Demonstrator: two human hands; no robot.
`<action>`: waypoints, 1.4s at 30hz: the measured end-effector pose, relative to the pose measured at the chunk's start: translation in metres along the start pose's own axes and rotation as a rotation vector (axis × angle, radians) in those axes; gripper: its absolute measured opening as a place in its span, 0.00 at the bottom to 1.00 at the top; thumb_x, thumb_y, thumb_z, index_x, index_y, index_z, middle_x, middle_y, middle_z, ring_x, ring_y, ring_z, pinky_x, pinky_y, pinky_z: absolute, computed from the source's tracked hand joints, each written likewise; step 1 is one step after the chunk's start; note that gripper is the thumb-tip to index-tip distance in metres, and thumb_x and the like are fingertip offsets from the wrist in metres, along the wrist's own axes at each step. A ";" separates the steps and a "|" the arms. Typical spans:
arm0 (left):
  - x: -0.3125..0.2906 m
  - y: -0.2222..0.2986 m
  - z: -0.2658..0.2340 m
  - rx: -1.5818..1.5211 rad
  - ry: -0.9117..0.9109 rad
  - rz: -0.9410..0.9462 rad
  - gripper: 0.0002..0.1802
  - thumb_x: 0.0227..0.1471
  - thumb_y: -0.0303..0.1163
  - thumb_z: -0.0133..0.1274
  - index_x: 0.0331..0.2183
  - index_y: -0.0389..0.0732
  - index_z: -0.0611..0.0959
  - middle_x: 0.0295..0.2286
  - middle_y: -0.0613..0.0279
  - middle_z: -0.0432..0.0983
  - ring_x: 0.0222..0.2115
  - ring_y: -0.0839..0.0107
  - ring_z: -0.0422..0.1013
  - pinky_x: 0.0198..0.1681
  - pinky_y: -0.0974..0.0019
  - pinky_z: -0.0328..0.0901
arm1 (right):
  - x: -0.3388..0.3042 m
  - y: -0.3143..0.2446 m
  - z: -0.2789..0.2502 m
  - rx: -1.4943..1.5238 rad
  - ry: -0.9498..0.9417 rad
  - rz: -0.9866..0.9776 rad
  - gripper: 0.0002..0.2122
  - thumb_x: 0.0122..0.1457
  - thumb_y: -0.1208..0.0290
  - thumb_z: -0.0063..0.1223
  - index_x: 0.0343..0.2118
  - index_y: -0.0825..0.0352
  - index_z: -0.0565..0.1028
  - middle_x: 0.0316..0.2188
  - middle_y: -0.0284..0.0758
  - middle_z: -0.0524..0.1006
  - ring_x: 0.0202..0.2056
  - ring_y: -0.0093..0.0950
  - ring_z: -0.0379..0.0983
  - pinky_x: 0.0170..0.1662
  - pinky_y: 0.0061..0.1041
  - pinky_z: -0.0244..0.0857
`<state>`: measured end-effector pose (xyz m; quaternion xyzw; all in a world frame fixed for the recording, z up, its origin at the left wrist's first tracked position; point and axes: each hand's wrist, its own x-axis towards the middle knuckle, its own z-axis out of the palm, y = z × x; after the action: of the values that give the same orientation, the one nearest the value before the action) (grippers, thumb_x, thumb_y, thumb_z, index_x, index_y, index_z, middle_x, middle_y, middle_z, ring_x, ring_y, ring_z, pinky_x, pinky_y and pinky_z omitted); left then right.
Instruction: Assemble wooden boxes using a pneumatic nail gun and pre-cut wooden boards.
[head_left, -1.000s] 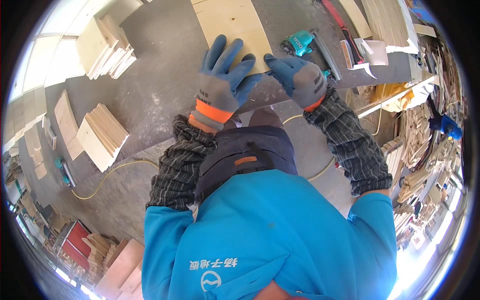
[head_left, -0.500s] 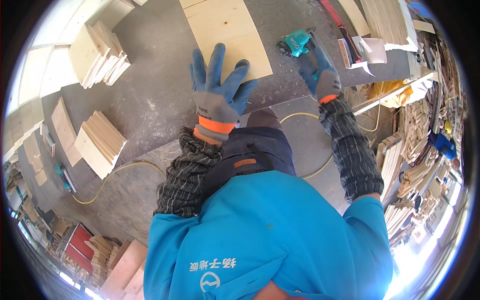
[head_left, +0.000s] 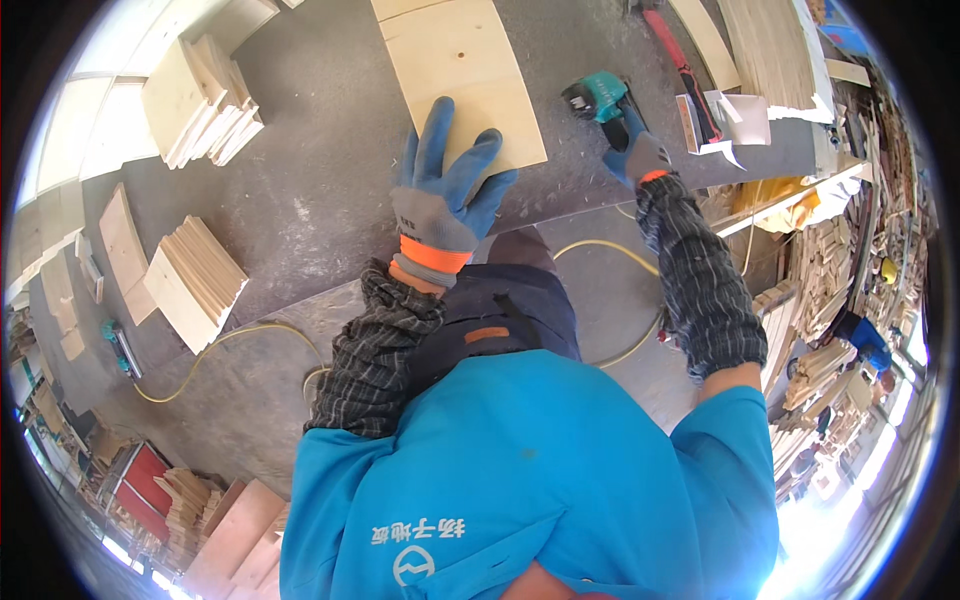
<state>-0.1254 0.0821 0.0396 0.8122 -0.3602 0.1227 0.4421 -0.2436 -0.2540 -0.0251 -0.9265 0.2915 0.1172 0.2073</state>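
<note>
My left hand (head_left: 447,195), in a blue and grey work glove with an orange cuff, presses on the near end of a pale wooden board (head_left: 465,75). Its fingers are spread across the wood and its left edge. Off to the right, my right hand (head_left: 638,158) has its gloved fingers wrapped round the dark handle of a teal and black nail gun (head_left: 602,97). The tool is over the dark worktable (head_left: 320,90), right of the board and apart from it. Part of the handle is hidden by the glove.
Stacks of thin boards (head_left: 195,280) (head_left: 205,105) stand at the left. A red-handled hammer (head_left: 683,70) lies beside an open white carton (head_left: 740,118) on the right. Yellow hose (head_left: 605,243) runs below the table edge; a second teal tool (head_left: 122,348) lies far left.
My right hand has closed round the nail gun's handle, and the tool has turned slightly. My left hand stays spread on the board, and the view has shifted a little.
</note>
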 end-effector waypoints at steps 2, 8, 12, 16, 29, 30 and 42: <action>0.000 0.003 0.001 -0.060 -0.038 -0.052 0.28 0.44 0.38 0.78 0.50 0.53 0.88 0.65 0.43 0.70 0.55 0.35 0.75 0.50 0.42 0.76 | -0.002 0.016 -0.012 0.172 -0.002 -0.006 0.40 0.57 0.64 0.70 0.72 0.67 0.65 0.39 0.45 0.85 0.37 0.41 0.84 0.41 0.41 0.75; 0.002 0.005 0.003 -0.113 0.016 -0.036 0.23 0.47 0.33 0.78 0.47 0.47 0.91 0.63 0.36 0.72 0.53 0.40 0.80 0.51 0.51 0.81 | -0.107 -0.072 -0.128 1.039 -0.290 0.254 0.15 0.59 0.59 0.68 0.38 0.65 0.77 0.27 0.27 0.76 0.26 0.18 0.73 0.28 0.23 0.65; 0.002 0.005 -0.003 -0.142 0.017 -0.066 0.23 0.47 0.32 0.78 0.47 0.46 0.90 0.63 0.36 0.72 0.53 0.40 0.80 0.50 0.51 0.81 | -0.173 -0.127 -0.163 0.946 -0.268 0.260 0.13 0.57 0.63 0.65 0.38 0.67 0.77 0.27 0.29 0.78 0.27 0.19 0.74 0.29 0.24 0.68; 0.003 0.007 0.000 -0.165 -0.001 -0.096 0.23 0.46 0.32 0.79 0.46 0.46 0.91 0.62 0.37 0.73 0.55 0.39 0.79 0.51 0.51 0.80 | -0.197 -0.156 -0.164 0.898 -0.265 0.251 0.13 0.56 0.66 0.64 0.38 0.69 0.77 0.27 0.31 0.80 0.27 0.20 0.76 0.32 0.25 0.71; -0.002 0.000 0.006 -0.123 0.039 -0.040 0.25 0.44 0.34 0.79 0.46 0.47 0.91 0.62 0.40 0.72 0.55 0.40 0.79 0.50 0.50 0.81 | -0.195 -0.163 -0.146 0.887 -0.317 0.274 0.11 0.59 0.67 0.63 0.37 0.70 0.78 0.26 0.32 0.80 0.27 0.20 0.75 0.33 0.26 0.71; -0.002 0.000 0.006 -0.124 0.039 -0.040 0.25 0.44 0.34 0.79 0.46 0.47 0.91 0.62 0.40 0.72 0.55 0.40 0.79 0.50 0.50 0.81 | -0.195 -0.162 -0.145 0.886 -0.316 0.274 0.11 0.59 0.67 0.63 0.37 0.70 0.78 0.26 0.32 0.80 0.27 0.20 0.75 0.33 0.26 0.71; -0.002 0.001 0.006 -0.113 0.026 -0.037 0.25 0.44 0.34 0.79 0.46 0.47 0.91 0.63 0.40 0.72 0.56 0.40 0.79 0.50 0.50 0.81 | -0.194 -0.168 -0.144 0.881 -0.328 0.251 0.14 0.59 0.66 0.63 0.42 0.72 0.78 0.27 0.31 0.80 0.28 0.20 0.76 0.35 0.27 0.72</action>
<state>-0.1281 0.0778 0.0357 0.7908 -0.3455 0.1046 0.4943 -0.2865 -0.0986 0.2210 -0.6775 0.3865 0.1512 0.6072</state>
